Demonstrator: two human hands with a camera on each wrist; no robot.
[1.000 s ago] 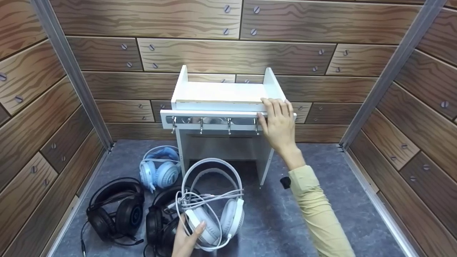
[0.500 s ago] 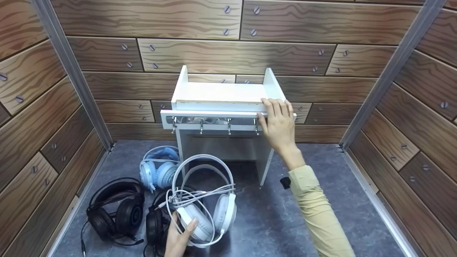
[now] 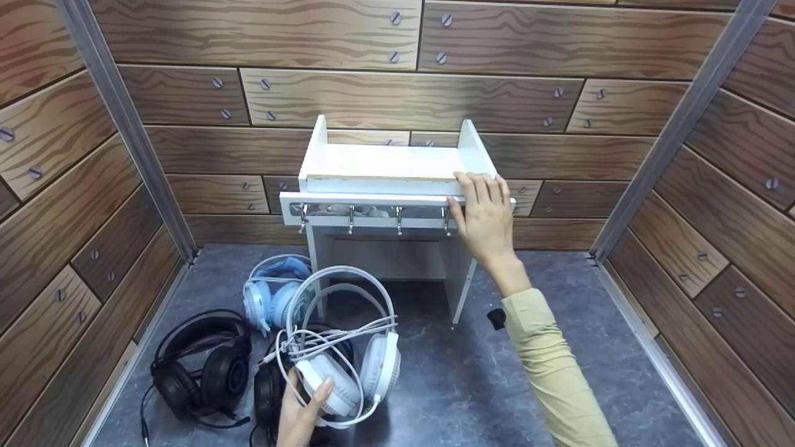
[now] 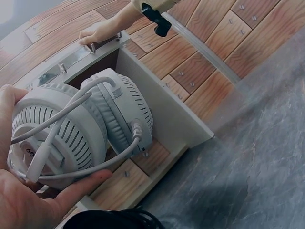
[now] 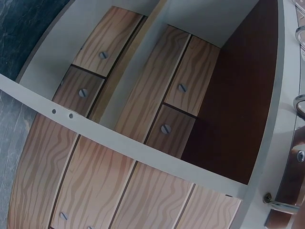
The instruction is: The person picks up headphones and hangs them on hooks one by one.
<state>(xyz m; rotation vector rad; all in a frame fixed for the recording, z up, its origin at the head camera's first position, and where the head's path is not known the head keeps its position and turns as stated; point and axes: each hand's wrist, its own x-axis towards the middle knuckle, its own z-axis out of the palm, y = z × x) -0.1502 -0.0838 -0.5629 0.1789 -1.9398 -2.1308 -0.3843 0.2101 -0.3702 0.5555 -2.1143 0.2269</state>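
Note:
White headphones (image 3: 329, 379) with a bundled white cable are held up in my left hand (image 3: 297, 417), headband on top. In the left wrist view the thumb and fingers of the left hand (image 4: 33, 200) wrap round one ear cup of the headphones (image 4: 62, 129). My right hand (image 3: 487, 223) rests on the right end of a white board carrying several metal hooks (image 3: 399, 220), its fingers over the top edge. That board fronts a small white shelf stand (image 3: 385, 161). In the right wrist view only the stand's side panel (image 5: 119, 138) and a hook (image 5: 283, 206) show.
On the floor at left lie black headphones (image 3: 202, 366) with a cable and blue headphones (image 3: 279, 288). Another black pair (image 3: 267, 391) sits partly hidden behind the white headphones. Wood-patterned walls (image 3: 410, 96) enclose the grey floor (image 3: 621, 372).
My left hand has shifted left with the white headphones, and they have risen slightly in the head view. The right hand keeps its place on the hook board.

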